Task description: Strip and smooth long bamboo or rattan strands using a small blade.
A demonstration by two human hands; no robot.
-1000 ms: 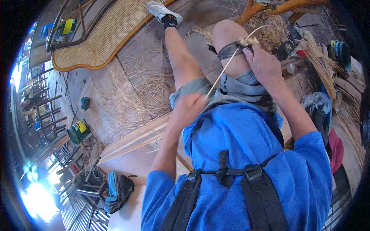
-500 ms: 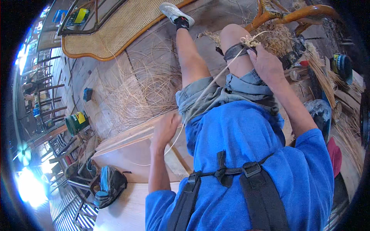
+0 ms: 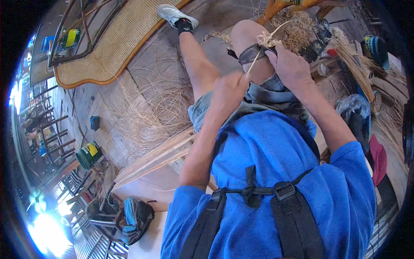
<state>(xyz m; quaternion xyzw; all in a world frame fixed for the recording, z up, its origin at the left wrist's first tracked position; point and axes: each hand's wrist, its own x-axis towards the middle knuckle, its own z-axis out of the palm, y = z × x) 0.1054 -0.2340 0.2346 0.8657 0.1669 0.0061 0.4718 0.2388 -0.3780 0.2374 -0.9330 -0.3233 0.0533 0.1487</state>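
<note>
A thin pale cane strip (image 3: 254,64) runs across a dark band (image 3: 247,56) strapped round my bent right leg just below the knee. My left hand (image 3: 228,91) is closed round the strip, close to the band. My right hand (image 3: 291,67) rests at the band's right side, thumb pressed down and fingers curled. Something dark shows beside that thumb, too hidden to name. Curled pale shavings (image 3: 268,39) bunch up at the band in front of my right hand, and the strip's far end sticks out past them.
Loose cane strands (image 3: 151,108) lie tangled on the wooden floor to the left. Beyond them is a woven cane panel (image 3: 97,64) with a wooden rim. A shavings heap (image 3: 295,32) and a strip bundle (image 3: 353,64) lie right. A bag (image 3: 137,220) sits lower left.
My left hand has moved up and right, from beside my hip to close by the knee band, and is now on the strip there. My right hand stays at the band.
</note>
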